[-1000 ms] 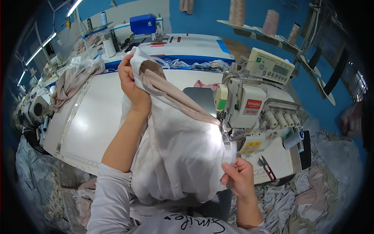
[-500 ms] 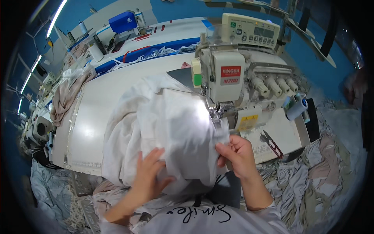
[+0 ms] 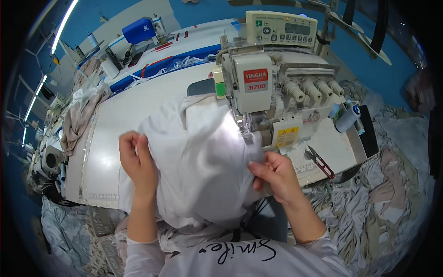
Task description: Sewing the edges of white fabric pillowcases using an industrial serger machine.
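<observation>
White fabric (image 3: 194, 161) lies bunched over the table, its right edge under the presser foot (image 3: 247, 131) of an overlock sewing machine (image 3: 254, 85). A bright lamp lights the cloth beside the needle. My right hand (image 3: 273, 177) pinches the fabric's edge between thumb and fingers, just in front of the presser foot. My left hand (image 3: 138, 159) is closed on the fabric's left side, thumb against fingers, lifting a fold. The near part of the cloth hangs over the table edge toward my lap.
Red-handled thread snips (image 3: 319, 162) lie on the machine's right plate, near a pale blue thread cone (image 3: 348, 118). A control panel (image 3: 282, 28) tops the machine. Heaped garments (image 3: 364, 207) lie at the right. Beige cloth (image 3: 78, 117) hangs at the table's left edge.
My left hand has moved up and left from lying spread on the fabric and now grips its left side. The right hand keeps its pinch. The whole view has shifted slightly.
</observation>
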{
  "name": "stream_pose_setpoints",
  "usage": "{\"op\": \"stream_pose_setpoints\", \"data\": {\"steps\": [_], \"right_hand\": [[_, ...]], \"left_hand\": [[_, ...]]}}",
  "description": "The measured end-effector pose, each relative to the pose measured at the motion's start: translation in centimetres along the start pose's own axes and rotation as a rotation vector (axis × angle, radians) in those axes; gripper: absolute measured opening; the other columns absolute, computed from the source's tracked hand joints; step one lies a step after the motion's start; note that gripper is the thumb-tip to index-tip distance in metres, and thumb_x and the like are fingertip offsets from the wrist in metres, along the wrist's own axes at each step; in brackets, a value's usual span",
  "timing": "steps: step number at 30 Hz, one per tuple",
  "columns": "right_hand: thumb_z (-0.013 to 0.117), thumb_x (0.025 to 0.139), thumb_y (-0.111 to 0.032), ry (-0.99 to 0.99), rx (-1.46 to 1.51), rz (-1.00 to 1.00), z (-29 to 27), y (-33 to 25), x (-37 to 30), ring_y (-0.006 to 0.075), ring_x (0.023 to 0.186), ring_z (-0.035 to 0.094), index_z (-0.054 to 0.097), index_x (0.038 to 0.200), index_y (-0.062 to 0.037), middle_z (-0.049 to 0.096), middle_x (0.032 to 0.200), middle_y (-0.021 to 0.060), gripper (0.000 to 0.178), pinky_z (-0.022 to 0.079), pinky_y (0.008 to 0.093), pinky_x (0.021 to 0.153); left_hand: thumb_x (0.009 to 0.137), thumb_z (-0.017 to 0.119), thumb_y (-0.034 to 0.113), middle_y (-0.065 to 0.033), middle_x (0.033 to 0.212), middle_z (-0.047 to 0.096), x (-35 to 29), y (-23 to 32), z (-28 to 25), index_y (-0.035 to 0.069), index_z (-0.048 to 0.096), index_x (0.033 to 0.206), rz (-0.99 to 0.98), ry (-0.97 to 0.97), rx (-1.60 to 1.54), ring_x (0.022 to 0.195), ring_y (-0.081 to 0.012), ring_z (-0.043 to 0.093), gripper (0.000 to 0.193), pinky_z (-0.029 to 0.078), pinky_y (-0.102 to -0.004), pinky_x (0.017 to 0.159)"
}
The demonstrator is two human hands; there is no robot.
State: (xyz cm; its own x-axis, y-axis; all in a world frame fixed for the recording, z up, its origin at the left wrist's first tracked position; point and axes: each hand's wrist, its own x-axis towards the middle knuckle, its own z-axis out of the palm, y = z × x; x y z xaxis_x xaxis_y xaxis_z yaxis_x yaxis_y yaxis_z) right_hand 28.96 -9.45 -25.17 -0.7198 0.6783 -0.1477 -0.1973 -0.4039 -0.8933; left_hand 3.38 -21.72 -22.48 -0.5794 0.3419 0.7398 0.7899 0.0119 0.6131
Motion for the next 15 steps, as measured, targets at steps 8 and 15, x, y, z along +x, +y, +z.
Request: {"op": "stream_pose_setpoints", "data": {"steps": [8,15], "right_hand": [[0.067,0.085,-0.012,-0.018,0.014,0.011,-0.1,-0.1,0.0,0.0074,0.048,0.056,0.06,0.091,0.001,0.061,0.069,0.002,0.016,0.044,0.0189,0.046],[0.067,0.084,-0.012,-0.014,0.025,0.021,0.0,-0.1,0.0,0.0072,0.048,0.056,0.06,0.093,0.0019,0.061,0.071,0.0029,0.018,0.044,0.0184,0.045]], "left_hand": [[0.091,0.058,0.021,-0.0026,0.076,0.049,8.1,0.5,3.8,0.003,0.05,0.083,0.082,0.075,0.008,0.071,-0.0119,0.044,0.021,0.038,-0.0238,0.067],[0.089,0.059,0.029,-0.0065,0.079,0.057,14.1,1.1,6.5,0.002,0.056,0.086,0.188,0.089,0.092,0.073,-0.0163,0.052,0.027,0.042,-0.0278,0.07]]}}
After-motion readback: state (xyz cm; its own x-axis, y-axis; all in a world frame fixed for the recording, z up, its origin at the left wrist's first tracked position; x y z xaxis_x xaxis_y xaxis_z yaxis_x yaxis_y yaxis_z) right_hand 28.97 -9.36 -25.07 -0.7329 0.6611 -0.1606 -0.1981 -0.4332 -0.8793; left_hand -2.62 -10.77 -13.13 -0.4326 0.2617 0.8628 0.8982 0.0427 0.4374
